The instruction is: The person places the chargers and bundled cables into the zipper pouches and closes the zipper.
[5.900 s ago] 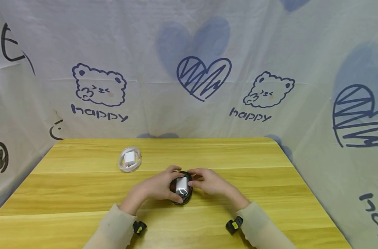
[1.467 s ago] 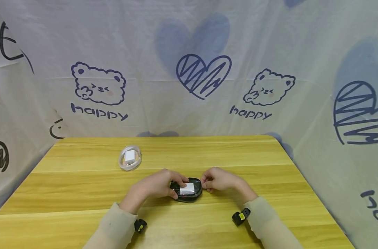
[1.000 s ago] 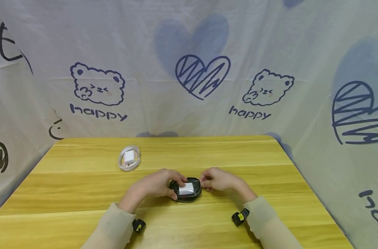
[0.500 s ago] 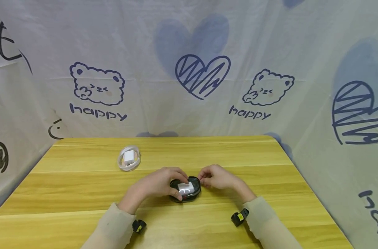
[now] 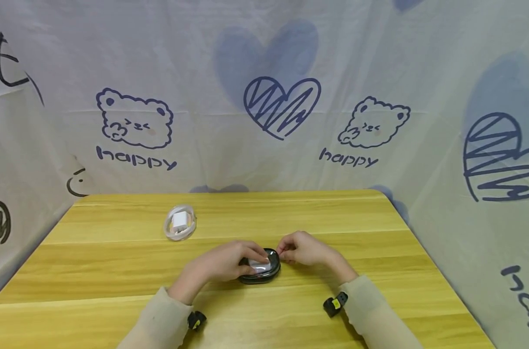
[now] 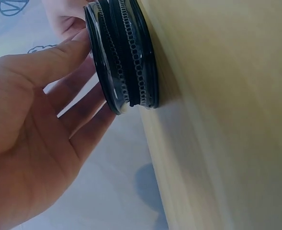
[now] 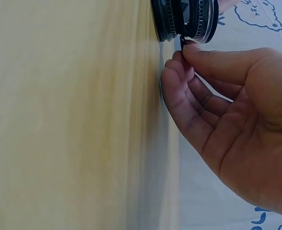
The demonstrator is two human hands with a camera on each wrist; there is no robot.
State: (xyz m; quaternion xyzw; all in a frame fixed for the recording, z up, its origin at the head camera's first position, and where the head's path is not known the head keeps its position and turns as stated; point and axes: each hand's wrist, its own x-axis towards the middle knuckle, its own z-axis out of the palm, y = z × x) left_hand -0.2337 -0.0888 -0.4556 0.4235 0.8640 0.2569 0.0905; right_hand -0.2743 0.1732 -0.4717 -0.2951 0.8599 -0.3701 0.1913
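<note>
A small oval zippered pouch, black with a clear top, lies on the table with a white block showing through it. My left hand holds its left part, fingers over the clear top and thumb near the front side. Pinched between my right hand's thumb and forefinger is the black zipper pull at the pouch's right end; the other fingers are curled in. The left wrist view shows the zipper running along the pouch's side, with the thumb at the pouch's edge.
At the back left of the wooden table lies a coiled white cable with a white charger plug inside the ring. A printed cloth hangs behind and at both sides.
Since the earliest frame the pouch has turned sideways and my right hand has moved to its right end. Over the last second my left fingers have slid further across its top.
</note>
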